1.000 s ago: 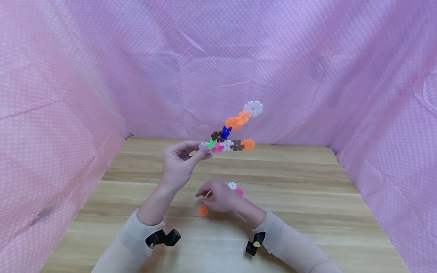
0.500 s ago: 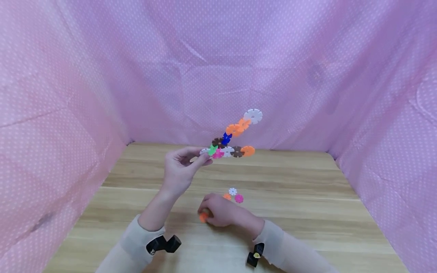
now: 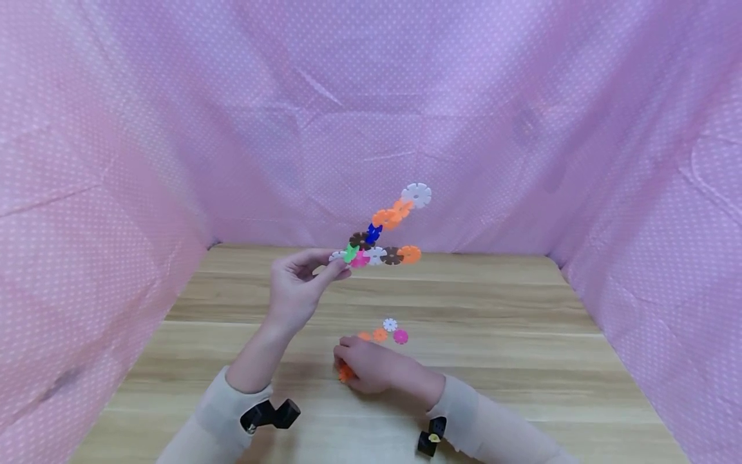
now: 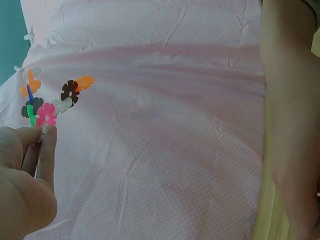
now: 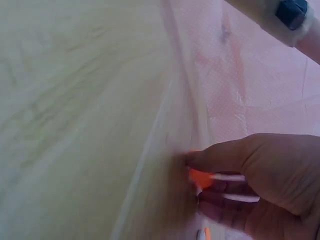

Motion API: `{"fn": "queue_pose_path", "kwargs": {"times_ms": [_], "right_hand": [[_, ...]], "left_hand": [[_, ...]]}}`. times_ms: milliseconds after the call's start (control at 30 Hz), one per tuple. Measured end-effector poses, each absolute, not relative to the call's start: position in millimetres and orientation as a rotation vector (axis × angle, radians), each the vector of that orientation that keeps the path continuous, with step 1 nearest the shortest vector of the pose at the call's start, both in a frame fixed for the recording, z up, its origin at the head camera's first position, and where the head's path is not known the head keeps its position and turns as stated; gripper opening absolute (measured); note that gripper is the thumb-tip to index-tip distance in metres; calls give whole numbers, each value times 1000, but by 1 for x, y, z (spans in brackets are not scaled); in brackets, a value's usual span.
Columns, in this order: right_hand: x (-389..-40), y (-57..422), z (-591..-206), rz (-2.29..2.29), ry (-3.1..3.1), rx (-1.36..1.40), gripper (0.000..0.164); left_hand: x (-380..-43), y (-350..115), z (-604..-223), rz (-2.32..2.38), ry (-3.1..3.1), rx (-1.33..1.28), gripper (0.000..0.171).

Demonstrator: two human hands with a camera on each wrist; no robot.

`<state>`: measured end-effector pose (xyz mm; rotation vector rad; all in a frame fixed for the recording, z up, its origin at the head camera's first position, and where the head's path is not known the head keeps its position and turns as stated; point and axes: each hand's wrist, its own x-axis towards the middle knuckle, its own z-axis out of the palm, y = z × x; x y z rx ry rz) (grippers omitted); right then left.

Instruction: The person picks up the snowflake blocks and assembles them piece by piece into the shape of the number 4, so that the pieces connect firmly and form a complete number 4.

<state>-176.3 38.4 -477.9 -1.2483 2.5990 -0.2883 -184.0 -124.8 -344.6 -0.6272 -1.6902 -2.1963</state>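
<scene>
Left hand pinches disc chain, right hand clamps fingers on near orange disc, white disc and pink disc farther right.

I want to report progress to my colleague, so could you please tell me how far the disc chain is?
Done: a forked chain of joined discs is already built, held up by the left hand. In hand: the right hand pinches an orange disc low at the table, not yet joined. Probably left: two loose orange discs, a white disc and a pink disc lie on the table.
</scene>
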Motion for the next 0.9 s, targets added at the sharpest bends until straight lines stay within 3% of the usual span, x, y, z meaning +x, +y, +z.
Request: {"fn": "queue_pose_path", "kwargs": {"times_ms": [267,667,900], "right_hand": [[-182,58,-468,-546,2539,-1244,17],[-198,133,-408,-898,2670,-1340,5],[-200,164,-379,-1000,2840,-1313,12]], "left_hand": [[-184,-127,-348,-2209,-1688,-603,32],[-185,-127,-351,-2220,-1690,-614,27],[-185,-128,-352,-2216,-1671,-629,23]]}}
